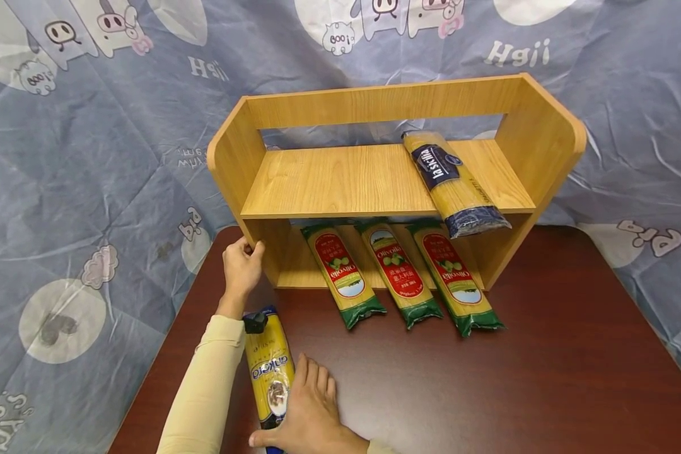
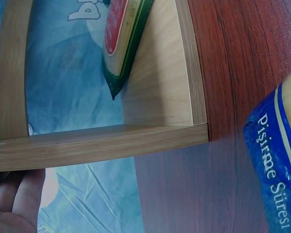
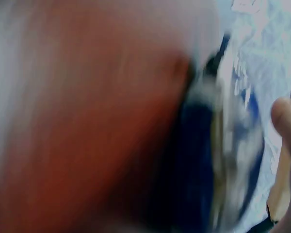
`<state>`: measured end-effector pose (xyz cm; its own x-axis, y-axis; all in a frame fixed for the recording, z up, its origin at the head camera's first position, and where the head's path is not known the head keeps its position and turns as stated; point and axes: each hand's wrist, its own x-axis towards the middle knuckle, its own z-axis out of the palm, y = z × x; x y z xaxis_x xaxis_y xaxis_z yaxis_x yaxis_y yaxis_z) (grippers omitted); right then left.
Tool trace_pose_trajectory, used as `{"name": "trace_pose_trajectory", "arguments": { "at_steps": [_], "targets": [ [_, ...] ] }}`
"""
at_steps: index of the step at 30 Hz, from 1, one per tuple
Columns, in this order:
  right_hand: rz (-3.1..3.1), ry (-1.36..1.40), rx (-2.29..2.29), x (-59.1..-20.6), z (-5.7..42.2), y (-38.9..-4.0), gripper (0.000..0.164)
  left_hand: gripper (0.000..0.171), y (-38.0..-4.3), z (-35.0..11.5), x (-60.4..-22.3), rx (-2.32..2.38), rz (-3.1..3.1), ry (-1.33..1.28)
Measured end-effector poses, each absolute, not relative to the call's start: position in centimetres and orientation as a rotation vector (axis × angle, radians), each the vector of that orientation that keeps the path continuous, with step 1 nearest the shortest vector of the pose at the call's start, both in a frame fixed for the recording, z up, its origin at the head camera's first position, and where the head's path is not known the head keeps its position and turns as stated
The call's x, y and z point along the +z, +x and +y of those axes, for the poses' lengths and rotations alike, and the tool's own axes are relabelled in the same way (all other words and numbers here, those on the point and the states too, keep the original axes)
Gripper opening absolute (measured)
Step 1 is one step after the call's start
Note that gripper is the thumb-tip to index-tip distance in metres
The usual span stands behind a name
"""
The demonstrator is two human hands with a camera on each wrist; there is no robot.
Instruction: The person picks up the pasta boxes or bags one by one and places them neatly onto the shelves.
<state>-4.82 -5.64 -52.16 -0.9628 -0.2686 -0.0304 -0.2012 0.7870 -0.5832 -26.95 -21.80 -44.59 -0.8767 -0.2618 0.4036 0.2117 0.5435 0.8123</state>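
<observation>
My left hand (image 1: 242, 268) grips the front edge of the left side panel (image 1: 235, 157) of a wooden two-tier shelf; in the left wrist view its fingers (image 2: 20, 194) lie along the panel's outer face. On the table below lies a yellow and blue pasta packet (image 1: 269, 359), partly under the left wrist. My right hand (image 1: 312, 410) is over the packet's near end, fingers extended and thumb spread to the left. The blurred right wrist view shows the thumb (image 3: 288, 121) apart from the packet's blue end (image 3: 194, 160).
Three green-ended pasta packets (image 1: 340, 271) lean out from the lower tier onto the table (image 1: 545, 378). A blue-labelled spaghetti packet (image 1: 454, 183) lies on the upper tier (image 1: 329, 180), overhanging its front edge. A patterned cloth (image 1: 119, 189) hangs behind and at the sides.
</observation>
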Motion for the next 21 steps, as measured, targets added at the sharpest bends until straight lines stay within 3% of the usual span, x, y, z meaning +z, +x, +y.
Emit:
{"name": "trace_pose_trajectory", "arguments": {
  "at_steps": [12,21],
  "targets": [
    [3.026,-0.472,-0.608,-53.6,-8.0,-3.8,0.162,0.018,-26.9,-22.0,-44.7,-1.293,-2.306,0.045],
    [3.127,-0.564,-0.462,-54.0,-8.3,-3.5,0.157,0.017,-27.0,-21.9,-44.6,-1.299,-2.292,0.034]
  ]
}}
